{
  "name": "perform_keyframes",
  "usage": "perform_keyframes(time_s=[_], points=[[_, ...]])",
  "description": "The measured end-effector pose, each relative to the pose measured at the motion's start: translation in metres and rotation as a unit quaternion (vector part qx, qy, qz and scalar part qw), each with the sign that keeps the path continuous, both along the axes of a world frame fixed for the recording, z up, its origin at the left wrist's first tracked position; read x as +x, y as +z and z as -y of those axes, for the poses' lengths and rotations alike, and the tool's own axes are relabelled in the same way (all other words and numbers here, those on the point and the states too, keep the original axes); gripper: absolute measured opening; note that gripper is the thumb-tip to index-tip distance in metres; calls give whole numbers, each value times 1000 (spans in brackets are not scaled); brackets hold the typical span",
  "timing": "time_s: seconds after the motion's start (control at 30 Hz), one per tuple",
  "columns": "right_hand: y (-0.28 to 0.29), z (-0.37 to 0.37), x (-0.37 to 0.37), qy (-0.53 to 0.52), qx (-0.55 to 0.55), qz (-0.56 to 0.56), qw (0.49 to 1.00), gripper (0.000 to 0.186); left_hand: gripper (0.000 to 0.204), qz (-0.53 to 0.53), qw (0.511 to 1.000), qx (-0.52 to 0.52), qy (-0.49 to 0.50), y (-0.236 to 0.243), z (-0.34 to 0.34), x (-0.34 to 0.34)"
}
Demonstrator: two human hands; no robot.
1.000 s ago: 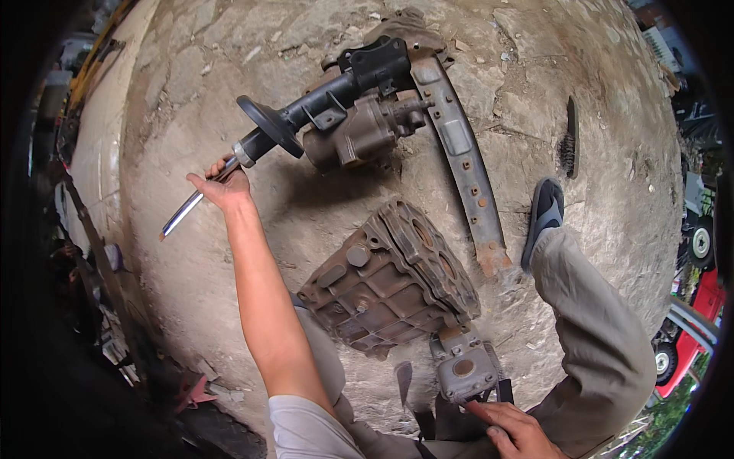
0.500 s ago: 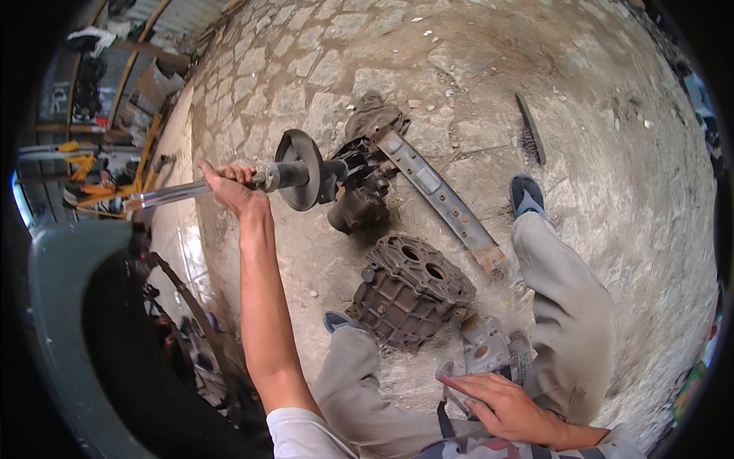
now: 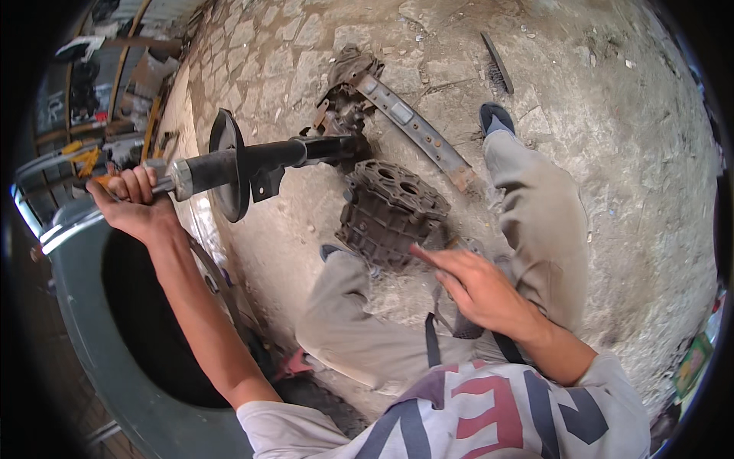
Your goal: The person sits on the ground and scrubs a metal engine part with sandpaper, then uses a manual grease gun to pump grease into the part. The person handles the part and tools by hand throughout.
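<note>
My left hand [image 3: 134,199] is closed around the shiny rod of a black shock absorber strut [image 3: 267,159]. The strut lies nearly level, with its round spring seat [image 3: 224,164] right of the hand and its lower end over a heap of dark greasy parts. My right hand [image 3: 478,287] is held out with its fingers stretched, over my lap. Just beyond its fingertips sits a rusty ribbed gearbox housing [image 3: 394,218] with two round holes on top; I cannot tell whether they touch. Below that hand, a greyish metal part is mostly hidden.
A long metal bar [image 3: 417,126] with holes slants across the stony floor. A wire brush [image 3: 497,65] lies farther off. At the left stand a dark green car fender [image 3: 84,298] and a cluttered shelf [image 3: 92,99]. A dark cloth [image 3: 352,65] rests by the bar's far end.
My left hand has moved left and nearer, drawing the strut along and away from the dark parts. The view has shifted, and my right hand sits higher, nearer the housing.
</note>
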State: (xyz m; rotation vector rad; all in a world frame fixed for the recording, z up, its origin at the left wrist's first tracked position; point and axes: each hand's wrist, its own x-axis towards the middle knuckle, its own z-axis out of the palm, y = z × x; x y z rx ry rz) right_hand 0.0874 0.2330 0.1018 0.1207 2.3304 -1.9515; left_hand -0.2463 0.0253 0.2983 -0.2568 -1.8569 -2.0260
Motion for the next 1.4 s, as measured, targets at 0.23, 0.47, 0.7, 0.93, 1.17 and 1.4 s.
perform_keyframes(time_s=[0.23, 0.47, 0.7, 0.93, 1.17, 1.4], points=[[-9, 15, -6, -107, 56, -24, 992, 38, 59, -26, 999, 31, -25, -10, 24, 87], [-10, 30, -2, -93, 64, 5, 994, 33, 57, 46, 994, 23, -94, -86, 47, 120], [-5, 41, -8, -41, 65, 58, 995, 33, 56, 33, 991, 16, -130, -96, 66, 133], [-21, 54, -11, -14, 100, 57, 993, 35, 30, -115, 992, 16, 54, -36, 75, 120], [-27, 59, -17, -16, 124, -36, 991, 31, 42, -32, 958, 245, -144, 22, 109, 72], [-12, 69, -27, 3, 143, -218, 965, 39, 50, -81, 982, 134, -103, 21, 87, 94]])
